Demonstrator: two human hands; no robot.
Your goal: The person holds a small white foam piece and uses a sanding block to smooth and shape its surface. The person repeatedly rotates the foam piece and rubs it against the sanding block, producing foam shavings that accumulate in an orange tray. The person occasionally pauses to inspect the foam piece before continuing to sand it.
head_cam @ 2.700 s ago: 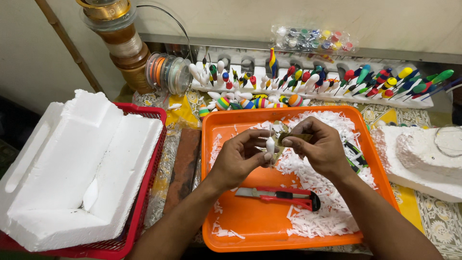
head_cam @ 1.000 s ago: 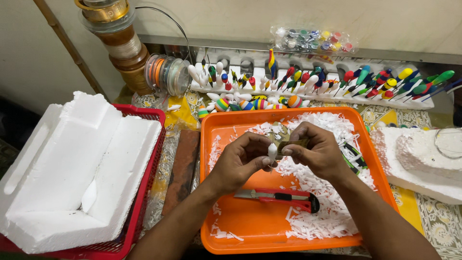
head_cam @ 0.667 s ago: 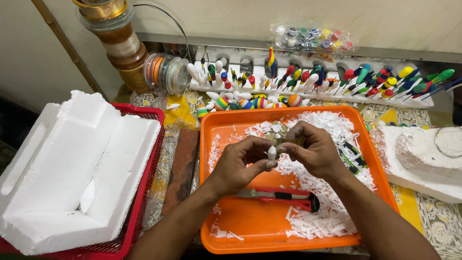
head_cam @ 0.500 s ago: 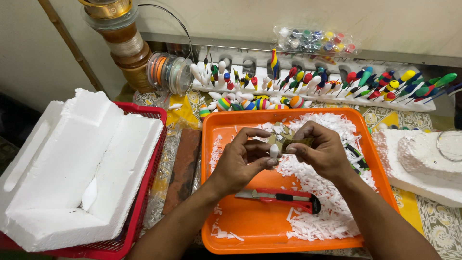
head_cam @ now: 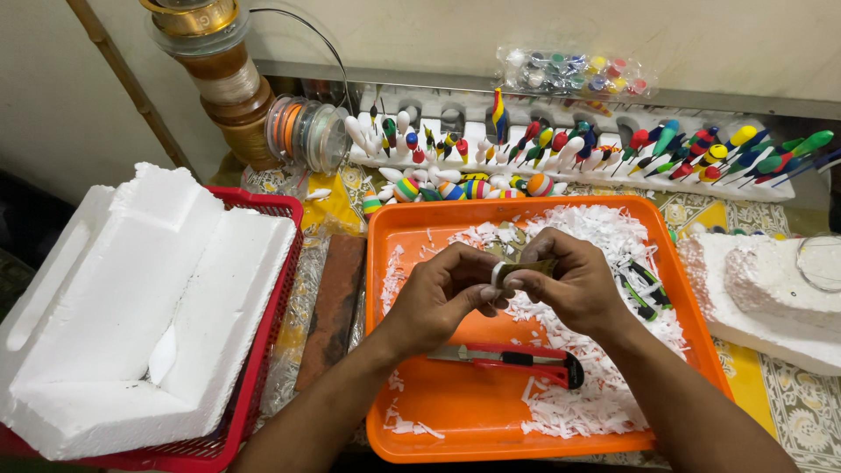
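A small white foam piece (head_cam: 497,275) sits pinched between the two hands, above the middle of the orange tray (head_cam: 455,419). Its shape is largely hidden by the fingertips; only a rounded white end shows. Against it lies a narrow brownish strip (head_cam: 529,267), whose material is hard to make out and whose far end disappears under the right thumb.

The left hand (head_cam: 442,293) is curled, thumb and forefinger closed on the foam piece, the remaining fingers folded beneath. The right hand (head_cam: 571,285) is likewise curled, its fingertips gripping the strip and meeting the left fingertips at the foam piece. Both forearms run out of view at the lower edge.

Just below the hands a red utility knife (head_cam: 515,357) lies flat on the tray, blade end toward the left wrist. White foam shavings (head_cam: 604,236) are heaped beyond and beneath the right hand. A few dark green-and-black sticks (head_cam: 639,289) lie to the right of the right hand, partly buried.

Beyond the tray stands a row of painted floats (head_cam: 613,153) in a white foam rack. Well left of the left hand, a large foam block (head_cam: 131,307) fills a red basket (head_cam: 267,342). A second foam slab (head_cam: 771,302), right of the right hand, is cut off by the edge.
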